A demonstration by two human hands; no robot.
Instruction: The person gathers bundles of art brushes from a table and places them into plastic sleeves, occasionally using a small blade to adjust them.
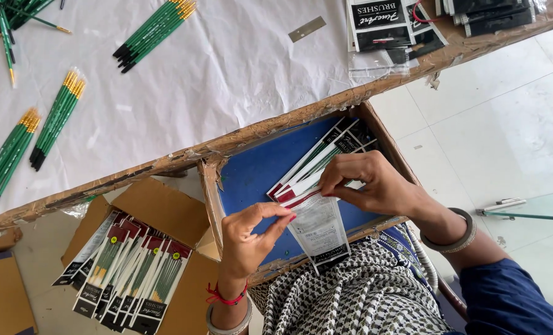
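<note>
Green brushes (pixel 56 118) lie on the bench (pixel 239 74) at left. Left hand (pixel 248 239) pinches 1 side of a thin, light, floppy packet (pixel 320 226); right hand (pixel 376 183) pinches its top edge over the blue tray (pixel 258 170). Best taken by the edges.

I sit in a small packing workshop: loose green brushes (pixel 54 121) on a paper-covered table (pixel 227 80), packed sets (pixel 127 273) in a carton (pixel 158 208).
</note>
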